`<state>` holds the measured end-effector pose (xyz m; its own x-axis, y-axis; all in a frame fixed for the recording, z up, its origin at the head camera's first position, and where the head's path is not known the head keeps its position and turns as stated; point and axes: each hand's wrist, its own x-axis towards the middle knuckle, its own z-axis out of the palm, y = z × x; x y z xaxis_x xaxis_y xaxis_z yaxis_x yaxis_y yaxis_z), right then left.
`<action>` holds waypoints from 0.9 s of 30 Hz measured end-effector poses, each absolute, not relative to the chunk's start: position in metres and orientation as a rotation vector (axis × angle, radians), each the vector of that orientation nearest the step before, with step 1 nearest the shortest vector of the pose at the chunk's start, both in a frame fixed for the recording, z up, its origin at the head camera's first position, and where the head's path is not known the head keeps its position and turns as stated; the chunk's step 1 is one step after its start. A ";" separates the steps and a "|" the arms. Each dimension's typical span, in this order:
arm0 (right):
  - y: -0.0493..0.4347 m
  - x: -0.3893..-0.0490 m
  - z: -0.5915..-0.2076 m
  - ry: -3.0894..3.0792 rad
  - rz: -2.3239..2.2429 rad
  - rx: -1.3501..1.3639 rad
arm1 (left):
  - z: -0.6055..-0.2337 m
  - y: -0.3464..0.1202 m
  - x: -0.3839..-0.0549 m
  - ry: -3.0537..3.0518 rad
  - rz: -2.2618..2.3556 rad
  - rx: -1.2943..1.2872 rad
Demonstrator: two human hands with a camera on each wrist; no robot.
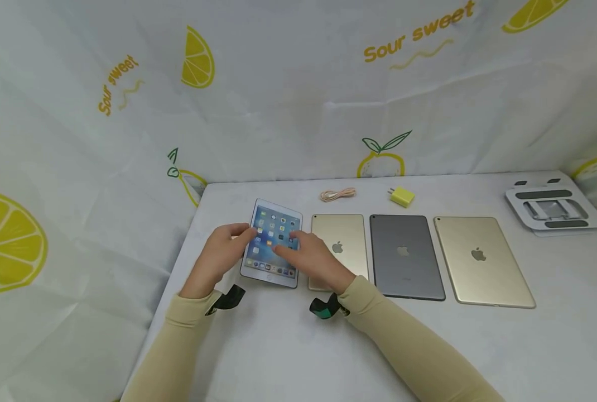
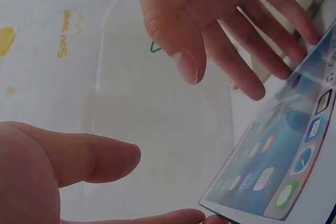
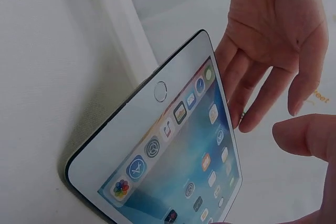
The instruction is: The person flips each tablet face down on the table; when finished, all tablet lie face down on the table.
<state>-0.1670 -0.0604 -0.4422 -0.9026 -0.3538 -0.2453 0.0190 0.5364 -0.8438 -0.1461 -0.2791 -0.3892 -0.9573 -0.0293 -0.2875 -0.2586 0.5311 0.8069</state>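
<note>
A small white-framed tablet (image 1: pixel 273 241) with its screen lit leans tilted above the white table, icons and home button facing up. My left hand (image 1: pixel 223 248) is at its left edge. In the right wrist view, the straight fingers of that left hand (image 3: pixel 270 51) reach to the tablet's edge, the thumb clear of the screen. At the opposite edge is my right hand (image 1: pixel 316 257); the left wrist view shows this right hand (image 2: pixel 210 14) with its fingers extended to the tablet (image 2: pixel 283 145) and its thumb apart. The tablet's back is hidden.
To the right, a gold tablet (image 1: pixel 343 240), a grey tablet (image 1: pixel 404 268) and a larger gold tablet (image 1: pixel 484 273) lie face down. Behind them are a coiled cable (image 1: pixel 337 194) and a yellow charger (image 1: pixel 402 197). A folded stand (image 1: pixel 554 206) lies at the far right.
</note>
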 end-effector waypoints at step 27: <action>-0.056 -0.175 -0.439 2.294 -1.382 -0.225 | -0.376 -0.258 -0.159 2.521 1.496 -0.113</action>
<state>-0.1751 -0.0564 -0.4394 -0.8852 -0.3613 -0.2929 0.0900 0.4848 -0.8700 -0.1593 -0.2576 -0.3757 -0.9756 0.0398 -0.2161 -0.1707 0.4826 0.8591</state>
